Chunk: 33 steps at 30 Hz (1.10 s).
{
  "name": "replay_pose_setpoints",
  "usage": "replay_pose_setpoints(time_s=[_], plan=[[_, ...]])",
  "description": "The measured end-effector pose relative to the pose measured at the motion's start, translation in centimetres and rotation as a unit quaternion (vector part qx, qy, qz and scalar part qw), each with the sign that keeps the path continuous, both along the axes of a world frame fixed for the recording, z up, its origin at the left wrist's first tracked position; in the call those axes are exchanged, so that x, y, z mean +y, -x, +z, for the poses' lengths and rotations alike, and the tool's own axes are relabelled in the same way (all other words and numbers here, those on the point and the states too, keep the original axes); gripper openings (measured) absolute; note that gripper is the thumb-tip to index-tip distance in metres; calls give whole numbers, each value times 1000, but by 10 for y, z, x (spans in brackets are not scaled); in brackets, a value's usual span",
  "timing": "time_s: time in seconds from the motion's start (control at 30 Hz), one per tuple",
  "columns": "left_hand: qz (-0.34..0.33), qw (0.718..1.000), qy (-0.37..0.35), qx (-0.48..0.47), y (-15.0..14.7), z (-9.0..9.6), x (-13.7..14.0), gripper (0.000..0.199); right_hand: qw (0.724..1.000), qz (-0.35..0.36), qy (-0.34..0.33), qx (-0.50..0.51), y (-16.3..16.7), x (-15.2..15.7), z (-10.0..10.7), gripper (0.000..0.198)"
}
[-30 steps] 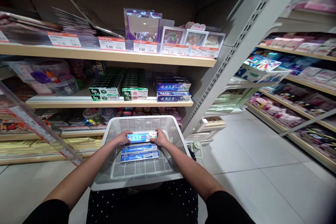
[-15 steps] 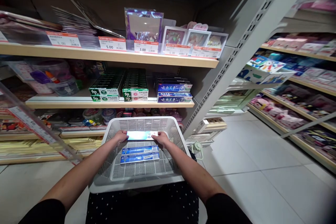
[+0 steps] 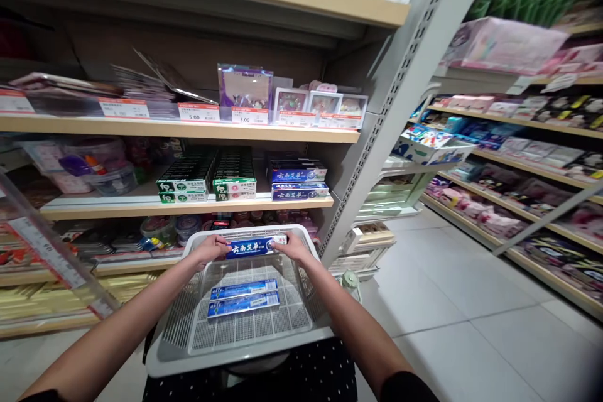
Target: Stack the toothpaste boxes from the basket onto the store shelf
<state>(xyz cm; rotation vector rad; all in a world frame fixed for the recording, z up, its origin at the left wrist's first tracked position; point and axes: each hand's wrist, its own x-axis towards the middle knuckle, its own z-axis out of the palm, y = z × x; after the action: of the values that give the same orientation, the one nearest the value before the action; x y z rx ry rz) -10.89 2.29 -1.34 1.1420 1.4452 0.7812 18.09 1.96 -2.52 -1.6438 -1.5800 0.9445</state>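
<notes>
A blue toothpaste box (image 3: 252, 247) is held level by its two ends, over the far part of a white plastic basket (image 3: 162, 361). My left hand (image 3: 211, 250) is closed on its left end, and my right hand (image 3: 291, 247) grips its right end. Two more blue boxes (image 3: 244, 298) lie side by side on the basket's mesh bottom, nearer to me. The basket rests on my lap. Beyond it, a stack of blue toothpaste boxes (image 3: 299, 183) stands on the shelf, beside rows of green-and-white boxes (image 3: 234, 188).
The wooden shelf edge (image 3: 188, 207) runs just past the basket. Higher up, another shelf (image 3: 179, 129) carries price tags and small packs. A grey slotted post (image 3: 377, 132) rises at the right. A clear panel with labels (image 3: 47, 251) slants at the left.
The held box has turned so its dark blue lettered face shows instead of a bright, glaring one. Both hands still hold it. My view has tilted upward, showing more of the upper shelves.
</notes>
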Motion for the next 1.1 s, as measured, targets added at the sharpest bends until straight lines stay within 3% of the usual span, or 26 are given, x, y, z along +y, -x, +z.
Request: replay_pose_setpoints(time_s=[0.13, 0.27, 0.37, 0.43, 0.6, 0.87, 1.1], plan=[[-22, 991, -134, -4, -29, 53, 14, 47, 994, -56, -90, -11, -27, 10, 46, 60], [-24, 959, -282, 15, -74, 97, 32, 38, 972, -110, -206, -21, -65, 27, 94, 64], [10, 923, -379, 68, -108, 120, 48, 30, 954, -147, -256, -45, -90, 44, 123, 70], [33, 911, -405, 70, -127, 128, 59, 27, 947, -156, -276, -60, -102, 54, 137, 72], [71, 912, -401, 55, -156, 120, 82, 23, 940, -177, -272, -111, -111, 71, 143, 74], [94, 880, -452, 109, -164, 98, 100, 26, 944, -169, -252, -128, -109, 84, 129, 77], [123, 893, -433, 27, -176, 90, 105, 29, 948, -165, -242, -121, -109, 84, 132, 76]])
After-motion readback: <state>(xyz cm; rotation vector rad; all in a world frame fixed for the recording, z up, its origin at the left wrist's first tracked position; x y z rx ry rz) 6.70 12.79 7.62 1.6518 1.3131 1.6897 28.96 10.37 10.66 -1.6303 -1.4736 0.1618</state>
